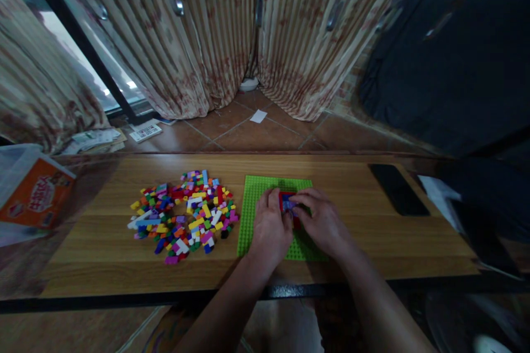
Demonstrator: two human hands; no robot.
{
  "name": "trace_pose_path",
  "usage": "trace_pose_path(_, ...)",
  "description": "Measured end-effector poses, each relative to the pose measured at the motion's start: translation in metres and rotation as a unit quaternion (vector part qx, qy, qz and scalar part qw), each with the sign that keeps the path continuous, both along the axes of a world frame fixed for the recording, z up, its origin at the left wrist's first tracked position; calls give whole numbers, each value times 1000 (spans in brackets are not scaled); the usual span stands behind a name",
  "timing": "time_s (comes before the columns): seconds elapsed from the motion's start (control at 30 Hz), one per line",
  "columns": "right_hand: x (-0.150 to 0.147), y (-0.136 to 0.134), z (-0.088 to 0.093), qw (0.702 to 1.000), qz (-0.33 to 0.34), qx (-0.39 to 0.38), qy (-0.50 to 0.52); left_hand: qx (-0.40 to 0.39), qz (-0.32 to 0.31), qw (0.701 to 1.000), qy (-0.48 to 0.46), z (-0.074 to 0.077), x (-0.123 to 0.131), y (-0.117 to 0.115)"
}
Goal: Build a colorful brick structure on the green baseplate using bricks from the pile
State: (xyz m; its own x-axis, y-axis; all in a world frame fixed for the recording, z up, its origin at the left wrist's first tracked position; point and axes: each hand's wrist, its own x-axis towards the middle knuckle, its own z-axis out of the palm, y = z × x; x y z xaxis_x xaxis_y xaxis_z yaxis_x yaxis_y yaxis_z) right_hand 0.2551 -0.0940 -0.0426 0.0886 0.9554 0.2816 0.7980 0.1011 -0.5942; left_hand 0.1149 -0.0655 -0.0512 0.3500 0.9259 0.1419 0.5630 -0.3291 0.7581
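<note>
On the green studded baseplate [252, 193] sits a small build of toy bricks [286, 197], with a red outline and blue and purple bricks inside. My left hand [271, 229] rests against its left side, fingers bent and pressed to the bricks. From the right, my right hand [325, 220] reaches in with thumb and fingers pinched at a small purple brick [292, 205] within the outline. Fingers cover much of the build. Whether the purple brick is pressed down or held just above, I cannot tell.
Left of the baseplate, a loose pile of mixed coloured bricks [199, 223] spreads over the wooden table [103, 253]. A black phone [398, 190] lies to the right. An orange and white bag [37, 193] stands past the left end; striped curtains [207, 38] hang behind.
</note>
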Motion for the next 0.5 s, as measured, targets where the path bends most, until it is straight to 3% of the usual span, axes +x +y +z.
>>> trace_pose_path(0.17, 5, -2, -1, 997, -27, 14, 69, -3, 4, 1000, -3, 0, 1, 0)
trace_pose_path(0.33, 11, 0, -10, 981, -126, 12, 146, -10, 6, 1000, -1, 4, 0, 0)
trace_pose_path(0.5, 7, 2, -16, 975, -174, -15, 137, -18, 4, 1000, -14, 7, -3, 0)
